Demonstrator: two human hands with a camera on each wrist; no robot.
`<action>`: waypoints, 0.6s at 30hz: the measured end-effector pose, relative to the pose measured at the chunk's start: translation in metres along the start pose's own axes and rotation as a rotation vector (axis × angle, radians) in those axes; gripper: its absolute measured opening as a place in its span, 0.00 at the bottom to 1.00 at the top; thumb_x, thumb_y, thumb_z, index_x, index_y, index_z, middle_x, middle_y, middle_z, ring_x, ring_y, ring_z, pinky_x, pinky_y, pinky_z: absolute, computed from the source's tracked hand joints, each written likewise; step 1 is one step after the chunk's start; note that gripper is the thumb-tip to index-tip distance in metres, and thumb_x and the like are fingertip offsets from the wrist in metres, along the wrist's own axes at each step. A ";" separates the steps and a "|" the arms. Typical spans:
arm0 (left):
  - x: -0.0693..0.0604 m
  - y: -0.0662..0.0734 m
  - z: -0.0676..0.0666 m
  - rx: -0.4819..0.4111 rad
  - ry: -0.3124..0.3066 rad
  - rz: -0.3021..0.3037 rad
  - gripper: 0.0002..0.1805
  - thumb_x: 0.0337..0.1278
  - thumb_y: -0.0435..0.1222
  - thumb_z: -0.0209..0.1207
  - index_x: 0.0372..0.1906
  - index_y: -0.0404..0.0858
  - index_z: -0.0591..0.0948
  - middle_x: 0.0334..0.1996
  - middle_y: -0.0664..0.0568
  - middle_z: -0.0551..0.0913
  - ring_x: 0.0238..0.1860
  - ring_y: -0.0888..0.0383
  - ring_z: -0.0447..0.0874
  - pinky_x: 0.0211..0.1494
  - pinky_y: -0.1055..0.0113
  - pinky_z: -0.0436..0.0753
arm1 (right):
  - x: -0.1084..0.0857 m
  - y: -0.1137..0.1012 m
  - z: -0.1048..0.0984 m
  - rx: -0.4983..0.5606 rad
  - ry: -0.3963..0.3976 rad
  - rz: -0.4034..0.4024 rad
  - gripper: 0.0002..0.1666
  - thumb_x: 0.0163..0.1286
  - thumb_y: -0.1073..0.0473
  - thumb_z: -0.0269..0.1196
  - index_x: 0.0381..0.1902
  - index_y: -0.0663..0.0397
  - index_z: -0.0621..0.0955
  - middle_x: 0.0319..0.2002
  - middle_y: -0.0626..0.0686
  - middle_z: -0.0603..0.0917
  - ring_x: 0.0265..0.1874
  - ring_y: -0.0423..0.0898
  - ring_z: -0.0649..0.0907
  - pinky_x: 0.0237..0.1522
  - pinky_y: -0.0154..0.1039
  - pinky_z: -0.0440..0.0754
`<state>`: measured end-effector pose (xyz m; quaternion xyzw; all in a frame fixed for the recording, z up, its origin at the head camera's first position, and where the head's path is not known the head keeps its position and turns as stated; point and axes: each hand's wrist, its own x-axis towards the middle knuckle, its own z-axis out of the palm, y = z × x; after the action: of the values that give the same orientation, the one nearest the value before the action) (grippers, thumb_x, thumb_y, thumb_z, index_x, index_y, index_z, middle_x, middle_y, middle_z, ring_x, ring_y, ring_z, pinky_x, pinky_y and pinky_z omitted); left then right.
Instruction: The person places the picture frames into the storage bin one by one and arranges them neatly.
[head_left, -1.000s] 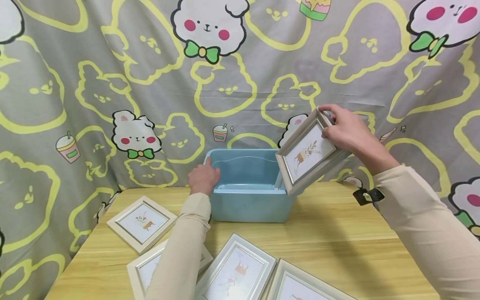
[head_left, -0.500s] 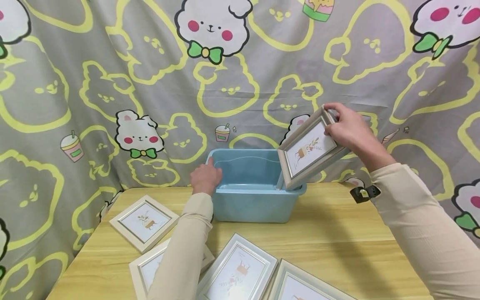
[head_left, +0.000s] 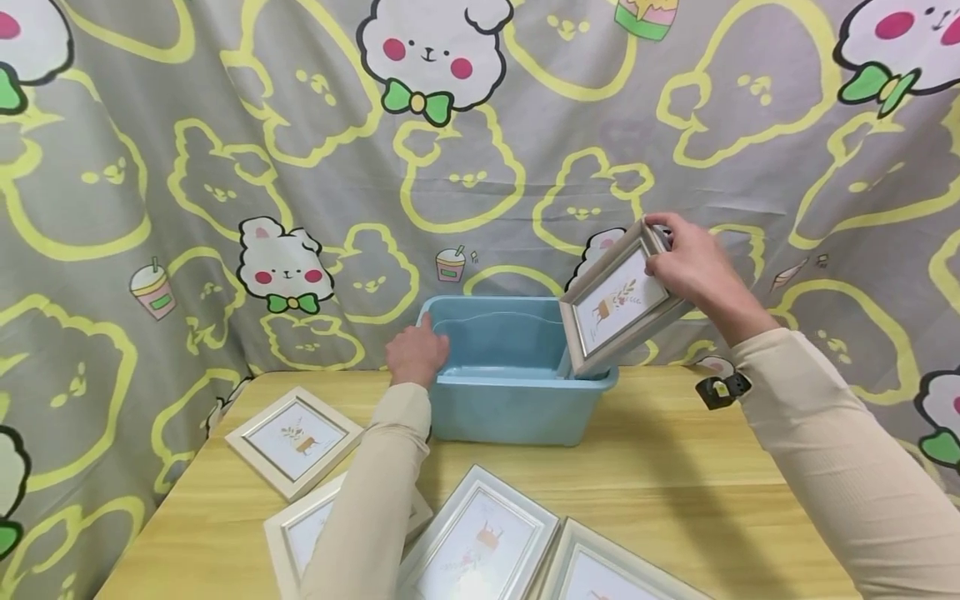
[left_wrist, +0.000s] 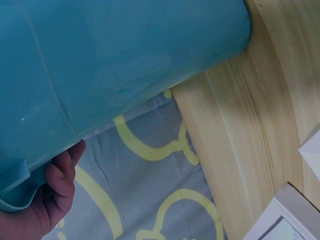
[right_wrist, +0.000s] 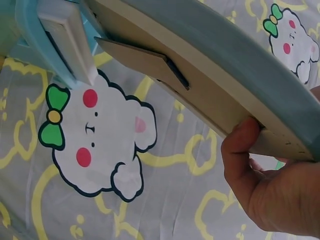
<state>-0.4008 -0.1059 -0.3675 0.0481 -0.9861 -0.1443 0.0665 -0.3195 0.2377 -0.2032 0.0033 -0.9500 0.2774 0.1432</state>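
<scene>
Showed nearest, flat on a yellowish wood-grain table (head_left: 652, 467), a silver-grey rectangular picture frame (head_left: 482, 542) and, farther left, a cream picture frame (head_left: 295, 442). Gripped with the left hand (head_left: 417, 354), fingers curled at the left end, an open-topped light-blue plastic bin (head_left: 510, 410). Held with the right hand (head_left: 695, 265), pinched at the upper right corner, a taupe rectangular picture frame (head_left: 617, 304) with thick edges. Lay below and left of that hand, tilted over the bin's right end; could not tell whether touching the rim. Seemed stiff, light and smooth, perhaps fragile at the front; called for a hold on the thick edges, off the thin brown stand (right_wrist: 132, 59) behind. Showed farthest a grey cartoon-print fabric curtain (head_left: 465, 133).
</scene>
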 end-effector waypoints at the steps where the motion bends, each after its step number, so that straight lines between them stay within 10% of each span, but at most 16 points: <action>1: 0.000 0.001 0.000 -0.002 0.005 0.003 0.35 0.62 0.51 0.41 0.75 0.48 0.58 0.55 0.35 0.80 0.51 0.38 0.81 0.50 0.46 0.79 | 0.000 0.000 0.001 -0.004 0.004 -0.004 0.44 0.61 0.64 0.55 0.76 0.46 0.57 0.59 0.71 0.73 0.47 0.63 0.76 0.28 0.44 0.78; 18: -0.004 0.004 -0.003 0.014 0.007 -0.016 0.34 0.63 0.49 0.43 0.74 0.49 0.59 0.53 0.36 0.81 0.48 0.39 0.83 0.46 0.47 0.81 | 0.011 0.003 0.025 -0.025 -0.010 -0.006 0.42 0.59 0.65 0.54 0.73 0.52 0.61 0.55 0.69 0.72 0.46 0.62 0.73 0.37 0.52 0.77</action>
<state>-0.3969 -0.1020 -0.3641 0.0569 -0.9865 -0.1375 0.0686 -0.3370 0.2279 -0.2222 0.0056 -0.9540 0.2653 0.1395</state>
